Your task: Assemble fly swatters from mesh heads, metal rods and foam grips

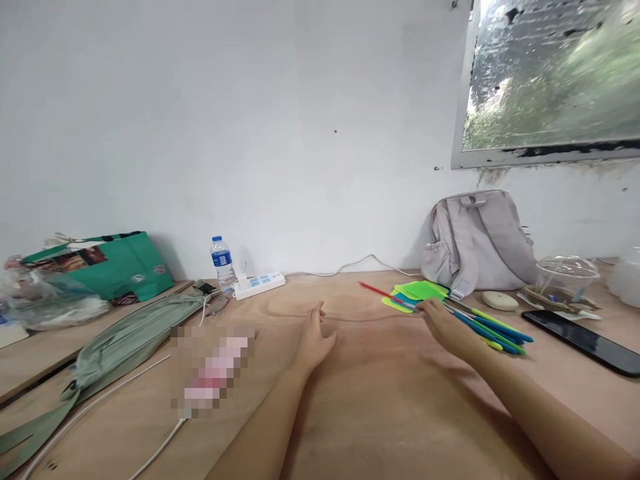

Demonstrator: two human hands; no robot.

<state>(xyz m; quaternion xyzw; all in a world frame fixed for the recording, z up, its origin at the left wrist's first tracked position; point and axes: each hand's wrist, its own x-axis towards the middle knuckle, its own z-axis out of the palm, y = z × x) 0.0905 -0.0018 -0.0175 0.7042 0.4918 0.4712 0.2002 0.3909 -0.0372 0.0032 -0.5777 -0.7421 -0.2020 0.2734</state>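
Observation:
My right hand [440, 327] has its fingers closed at the near end of a red fly swatter [376, 291], whose thin head seems to be seen edge-on and points up and to the left. Beside and under this hand lies a pile of fly swatters [500, 331], with yellow-green and blue flat heads [421, 291] at one end and blue and green handles at the other. My left hand [316, 340] is near the middle of the table, fingers stretched forward and thumb apart, holding nothing.
On the wooden table [370, 420], a pixelated pink object [215, 377] with a white cable and a grey-green strap bag [135, 337] lie left. Behind are a water bottle [223, 263] and power strip [260, 285]. A backpack [480, 243], phone [583, 341] and plastic cup [566, 277] are right.

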